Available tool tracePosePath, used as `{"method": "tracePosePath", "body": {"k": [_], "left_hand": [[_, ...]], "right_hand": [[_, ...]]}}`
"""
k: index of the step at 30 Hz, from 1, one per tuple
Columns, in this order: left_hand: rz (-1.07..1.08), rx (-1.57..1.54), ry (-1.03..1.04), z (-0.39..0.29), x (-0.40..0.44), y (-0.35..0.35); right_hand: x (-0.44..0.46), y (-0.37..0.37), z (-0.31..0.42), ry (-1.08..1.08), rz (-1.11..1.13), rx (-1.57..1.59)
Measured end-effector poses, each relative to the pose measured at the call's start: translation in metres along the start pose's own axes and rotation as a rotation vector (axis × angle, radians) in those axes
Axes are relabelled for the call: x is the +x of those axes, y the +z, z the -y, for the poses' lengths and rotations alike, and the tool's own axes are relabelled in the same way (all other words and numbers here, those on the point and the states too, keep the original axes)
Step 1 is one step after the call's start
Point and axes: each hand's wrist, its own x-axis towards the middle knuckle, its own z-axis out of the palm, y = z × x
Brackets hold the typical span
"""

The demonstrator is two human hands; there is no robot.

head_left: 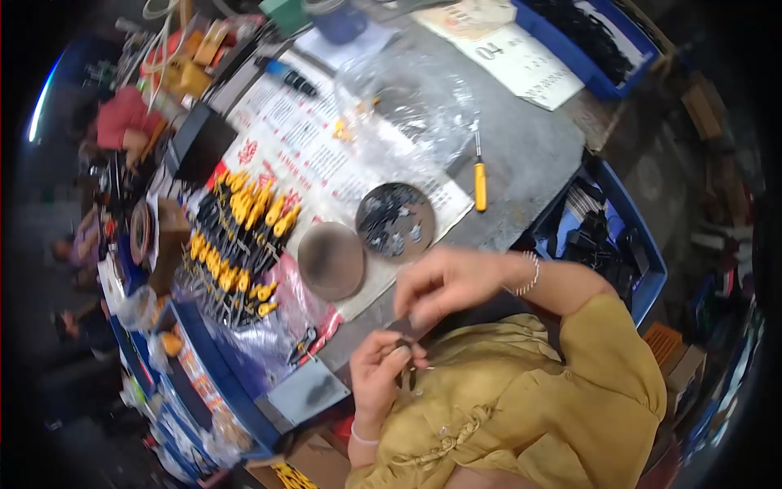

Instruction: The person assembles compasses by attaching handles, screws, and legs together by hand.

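Pinched dark part (403, 345) in left hand (378, 371); right hand (458, 281) curls above, its grip unclear

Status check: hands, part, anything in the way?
Left hand: fingers around small dark part, details blurred. Right hand: close by, grip unclear. Yellow-handled screwdriver: on table, clear of both hands.

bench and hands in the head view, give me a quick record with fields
left hand: fingers closed on a small dark piece
right hand: close to the left hand, fingers bent; any hold unclear
parts: dark and silvery pieces in a round dish
tool: yellow screwdriver lying on the bench
rows: yellow-and-black items
bin: blue bin, top right, with dark contents
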Motion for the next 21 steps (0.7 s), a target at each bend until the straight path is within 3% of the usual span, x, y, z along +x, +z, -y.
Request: {"method": "tracePosePath", "body": {"k": [2,4,6,9,14,21], "left_hand": [[-0.028,-0.006,0.065,-0.003,0.004,-0.003],[-0.087,-0.024,0.134,-0.001,0.003,-0.004],[-0.097,-0.041,0.153,0.003,0.005,-0.009],[-0.128,-0.022,0.135,0.006,0.004,-0.002],[-0.130,-0.069,0.119,0.006,0.003,-0.004],[-0.130,-0.092,0.104,-0.001,0.004,-0.002]], "right_hand": [[0.010,-0.053,0.013,0.049,-0.342,-0.288],[0.026,-0.109,0.010,0.010,-0.513,-0.805],[0.048,-0.162,-0.021,0.112,-0.478,-1.102],[0.083,-0.199,-0.043,0.161,-0.375,-1.264],[0.111,-0.213,-0.059,0.160,-0.404,-1.300],[0.113,-0.200,-0.018,0.358,-0.344,-1.357]]}}
